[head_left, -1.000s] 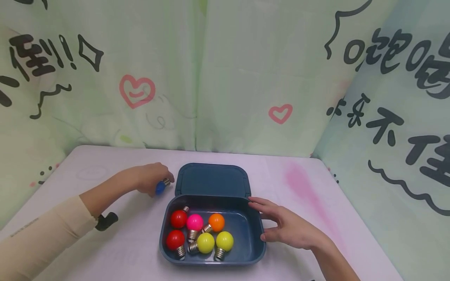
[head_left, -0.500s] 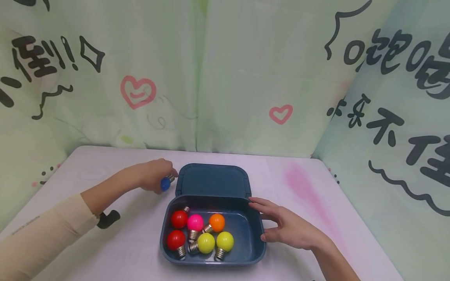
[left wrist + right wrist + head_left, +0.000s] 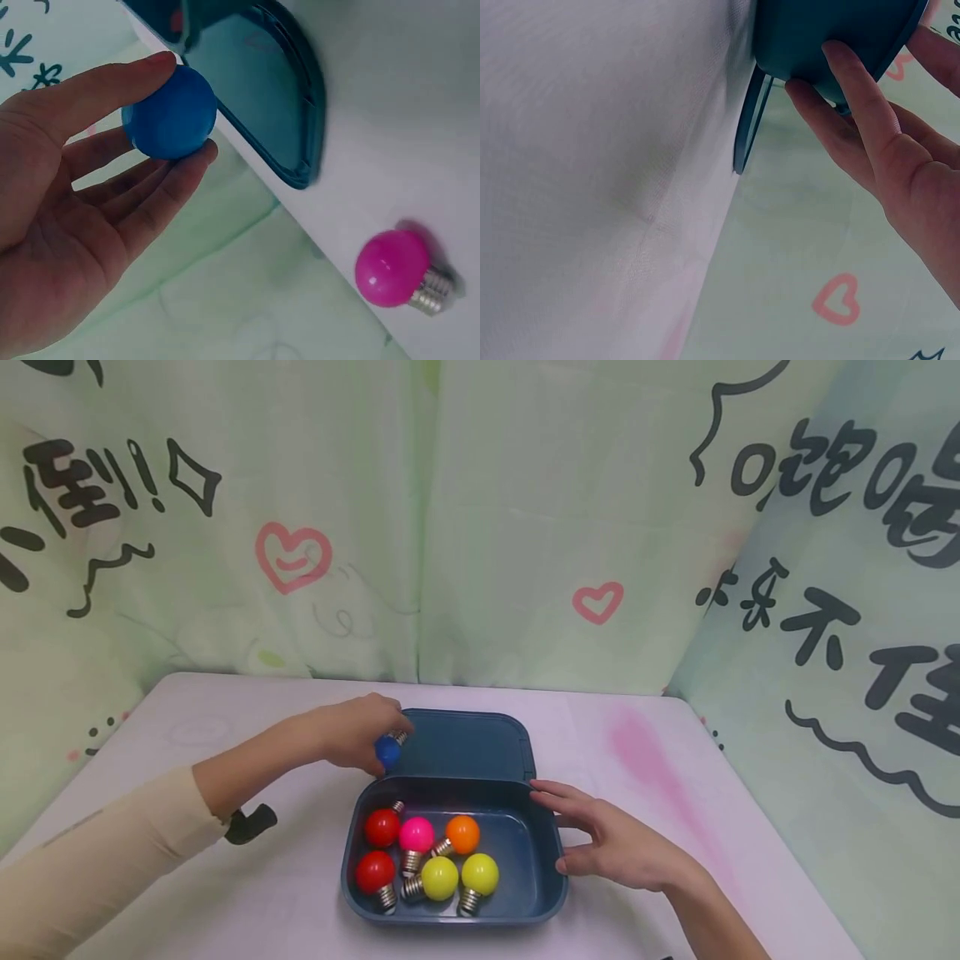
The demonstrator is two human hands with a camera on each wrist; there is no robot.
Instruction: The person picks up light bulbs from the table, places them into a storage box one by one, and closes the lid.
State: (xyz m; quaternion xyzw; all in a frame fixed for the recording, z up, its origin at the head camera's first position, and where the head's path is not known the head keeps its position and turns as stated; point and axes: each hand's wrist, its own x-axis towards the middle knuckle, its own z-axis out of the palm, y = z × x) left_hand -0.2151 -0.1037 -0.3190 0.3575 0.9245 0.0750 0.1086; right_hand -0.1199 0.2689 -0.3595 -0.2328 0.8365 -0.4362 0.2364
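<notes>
My left hand (image 3: 356, 727) pinches a blue light bulb (image 3: 387, 752) between thumb and fingers, above the left part of the dark blue lid (image 3: 472, 745). In the left wrist view the round end of the blue bulb faces the camera and its metal base is hidden. The open dark blue box (image 3: 536, 860) holds red, pink, orange and yellow bulbs, mostly on its left side. My right hand (image 3: 618, 842) touches the box's right side with extended fingers. In the right wrist view fingertips (image 3: 840, 56) rest against the box's outer wall.
A pink bulb (image 3: 391, 268) lies on the white tabletop beyond the lid's side in the left wrist view; the head view does not show it. The lid lies flat behind the box. A printed curtain (image 3: 495, 527) hangs behind the table.
My left hand has moved right with the blue bulb, from beside the lid to over its left part. The right hand and the box have stayed put.
</notes>
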